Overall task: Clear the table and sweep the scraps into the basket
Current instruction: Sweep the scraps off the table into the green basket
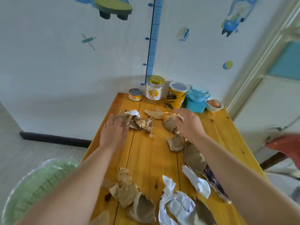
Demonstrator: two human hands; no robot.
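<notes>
Torn brown paper scraps (142, 124) and crumpled white paper (172, 202) lie scattered over the wooden table (146, 151). My left hand (112, 132) rests flat on the table's left side, fingertips touching a brown scrap (121, 120). My right hand (189, 122) lies spread over brown scraps (169, 124) right of centre, fingers apart. More brown pieces (129, 192) sit near the front edge. A green basket (37, 190) lined with clear plastic stands on the floor at the lower left, beside the table.
Along the table's far edge stand a small tin (135, 95), a glass jar with a gold lid (154, 90), a yellow canister (176, 96), a blue scale with a glass bowl (196, 99) and a bowl holding an egg (214, 104). A reddish stool (285, 146) is at the right.
</notes>
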